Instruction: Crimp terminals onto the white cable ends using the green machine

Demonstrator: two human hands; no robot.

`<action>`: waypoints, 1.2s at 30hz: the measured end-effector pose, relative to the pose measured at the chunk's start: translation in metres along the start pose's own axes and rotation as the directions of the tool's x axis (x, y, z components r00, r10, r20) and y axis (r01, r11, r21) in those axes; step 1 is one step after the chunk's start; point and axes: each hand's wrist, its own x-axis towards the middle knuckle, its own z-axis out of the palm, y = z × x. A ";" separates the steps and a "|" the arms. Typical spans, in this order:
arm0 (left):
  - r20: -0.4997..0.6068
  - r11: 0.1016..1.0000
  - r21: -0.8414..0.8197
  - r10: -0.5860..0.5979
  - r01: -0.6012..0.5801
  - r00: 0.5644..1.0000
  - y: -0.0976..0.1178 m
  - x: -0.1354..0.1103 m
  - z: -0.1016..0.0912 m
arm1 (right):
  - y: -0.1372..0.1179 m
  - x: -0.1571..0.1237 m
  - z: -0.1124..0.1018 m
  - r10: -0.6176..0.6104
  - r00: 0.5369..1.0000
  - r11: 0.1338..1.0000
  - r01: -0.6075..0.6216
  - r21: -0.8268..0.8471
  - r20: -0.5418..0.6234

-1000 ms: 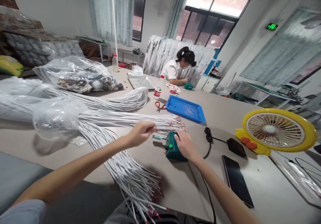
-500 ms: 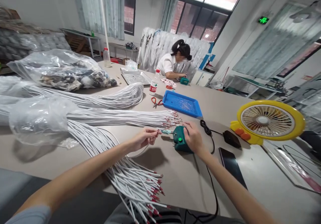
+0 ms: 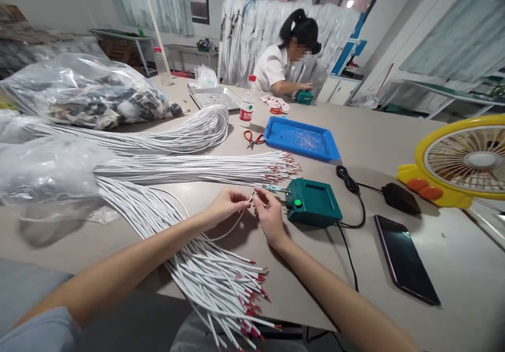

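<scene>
White cable (image 3: 230, 232) pinched in left hand (image 3: 228, 206), right hand (image 3: 270, 216) at its end, hold unclear from here; near bundle (image 3: 213, 270) seemingly waiting, middle bundle (image 3: 189, 168) perhaps finished.

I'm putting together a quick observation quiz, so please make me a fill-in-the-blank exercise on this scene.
1. The left hand holds a thin ____ wire.
2. The right hand is between the left hand and the box with the bright ____ button.
3. The tray next to the pliers is ____.
4. The fan has a ____ outer ring.

Missing words: white; green; blue; yellow.
</scene>
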 end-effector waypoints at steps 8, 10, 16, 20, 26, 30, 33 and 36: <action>-0.036 0.992 0.110 -0.053 0.057 0.998 0.003 -0.001 0.000 | -0.004 0.005 -0.006 -0.135 0.987 0.989 0.140 -0.056 0.089; -0.045 0.991 0.101 -0.079 0.084 0.996 0.003 0.000 -0.001 | -0.003 0.006 -0.008 -0.181 0.978 0.979 0.189 -0.073 0.104; -0.045 0.986 0.030 -0.160 0.162 0.986 0.004 0.001 -0.002 | -0.004 0.007 -0.009 -0.308 0.941 0.939 0.325 -0.116 0.141; -0.037 0.981 0.001 -0.195 0.195 0.980 0.004 0.001 -0.002 | -0.004 0.007 -0.010 -0.328 0.931 0.931 0.348 -0.112 0.162; -0.012 0.981 -0.020 -0.195 0.194 0.981 0.001 0.001 -0.003 | -0.003 0.007 -0.011 -0.321 0.935 0.936 0.337 -0.098 0.153; -0.005 0.980 -0.015 -0.198 0.198 0.980 0.001 0.000 -0.003 | -0.005 0.006 -0.011 -0.302 0.944 0.941 0.318 -0.115 0.133; -0.013 0.979 -0.013 -0.203 0.203 0.979 0.003 0.000 -0.003 | -0.008 0.007 -0.011 -0.282 0.952 0.948 0.295 -0.116 0.119; -0.019 0.980 -0.008 -0.197 0.197 0.980 0.004 0.000 -0.003 | -0.009 0.007 -0.011 -0.231 0.968 0.965 0.241 -0.101 0.101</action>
